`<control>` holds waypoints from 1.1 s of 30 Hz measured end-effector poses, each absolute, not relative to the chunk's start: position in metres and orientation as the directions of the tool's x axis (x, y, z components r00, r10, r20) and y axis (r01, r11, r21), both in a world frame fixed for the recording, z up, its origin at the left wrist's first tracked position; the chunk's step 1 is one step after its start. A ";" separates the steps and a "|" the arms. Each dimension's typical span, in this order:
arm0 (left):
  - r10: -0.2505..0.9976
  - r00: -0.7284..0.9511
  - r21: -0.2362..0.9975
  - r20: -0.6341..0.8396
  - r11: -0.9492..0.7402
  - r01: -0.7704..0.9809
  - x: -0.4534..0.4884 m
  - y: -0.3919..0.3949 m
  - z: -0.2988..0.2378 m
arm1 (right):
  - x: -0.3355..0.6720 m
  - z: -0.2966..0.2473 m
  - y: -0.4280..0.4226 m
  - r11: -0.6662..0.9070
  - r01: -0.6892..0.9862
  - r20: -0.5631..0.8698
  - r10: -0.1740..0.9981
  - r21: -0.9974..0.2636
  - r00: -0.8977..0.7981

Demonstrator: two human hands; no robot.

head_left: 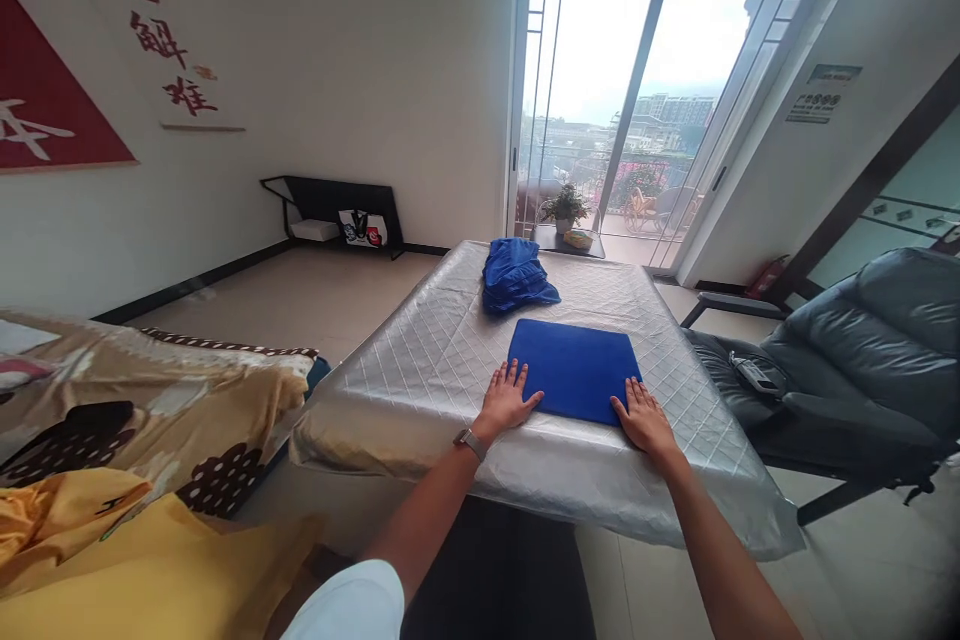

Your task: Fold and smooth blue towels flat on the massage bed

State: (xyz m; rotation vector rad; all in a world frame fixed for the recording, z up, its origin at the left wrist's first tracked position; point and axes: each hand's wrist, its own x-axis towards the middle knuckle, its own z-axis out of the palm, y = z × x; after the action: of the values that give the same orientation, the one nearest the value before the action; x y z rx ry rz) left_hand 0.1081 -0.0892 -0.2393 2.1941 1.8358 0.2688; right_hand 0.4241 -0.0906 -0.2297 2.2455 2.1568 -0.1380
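On the silver quilted table (420, 370), a blue towel (574, 365) lies flat near the front edge, already folded into a neat rectangle, its long axis running side to side. Behind it sits a heap of blue cloth (516, 275), seemingly unfolded still. Left hand (506, 398) and right hand (643, 417) rest open, palms down, on the towel's two near corners.

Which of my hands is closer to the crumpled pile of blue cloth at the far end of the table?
Left. The left hand lies almost straight below the crumpled blue cloth pile; the right hand sits further off to the right.
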 end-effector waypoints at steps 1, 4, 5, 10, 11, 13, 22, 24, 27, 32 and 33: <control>0.982 0.184 0.322 -0.032 -0.164 0.933 0.108 -0.090 -0.238 | 0.424 -0.228 -0.090 -0.046 0.998 -0.101 0.994 -0.040 0.042; 0.981 0.191 0.328 -0.033 -0.170 0.929 0.109 -0.091 -0.235 | 0.422 -0.222 -0.089 -0.052 0.999 -0.142 0.989 -0.013 0.050; 0.981 0.190 0.329 -0.032 -0.169 0.929 0.108 -0.091 -0.235 | 0.421 -0.220 -0.088 -0.055 0.999 -0.141 0.988 0.000 0.054; 0.982 0.188 0.331 -0.020 -0.171 0.928 0.107 -0.092 -0.236 | 0.416 -0.219 -0.081 -0.059 0.998 -0.080 0.995 0.030 0.061; 0.982 0.186 0.332 -0.016 -0.170 0.928 0.107 -0.092 -0.236 | 0.415 -0.220 -0.079 -0.055 0.998 -0.067 0.996 0.029 0.057; 0.984 0.180 0.330 -0.009 -0.167 0.929 0.108 -0.092 -0.236 | 0.415 -0.222 -0.076 -0.053 0.998 -0.047 0.997 0.027 0.055; 0.987 0.157 0.287 -0.023 -0.144 0.947 0.110 -0.093 -0.234 | 0.418 -0.232 -0.076 -0.062 0.998 0.010 0.998 0.000 0.062; 0.989 0.142 0.262 -0.040 -0.127 0.957 0.110 -0.091 -0.231 | 0.418 -0.233 -0.076 -0.063 0.998 0.011 0.998 -0.005 0.063; 0.995 0.091 0.246 -0.040 -0.078 0.966 0.122 -0.086 -0.221 | 0.418 -0.234 -0.075 -0.065 0.998 0.013 0.998 -0.014 0.065; 0.950 0.273 0.273 0.151 -0.306 0.912 0.196 -0.074 -0.210 | 0.418 -0.234 -0.075 -0.059 0.998 0.026 0.998 -0.010 0.060; 0.924 0.330 0.272 0.192 -0.373 0.887 0.215 -0.072 -0.211 | 0.418 -0.235 -0.075 -0.059 0.998 0.026 0.998 -0.006 0.059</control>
State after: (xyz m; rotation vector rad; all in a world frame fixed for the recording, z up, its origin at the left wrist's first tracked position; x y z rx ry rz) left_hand 0.2151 -0.0717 -0.2107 2.4639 1.6871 0.4799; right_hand 0.4180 -0.0753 -0.2345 2.3022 2.1697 0.0241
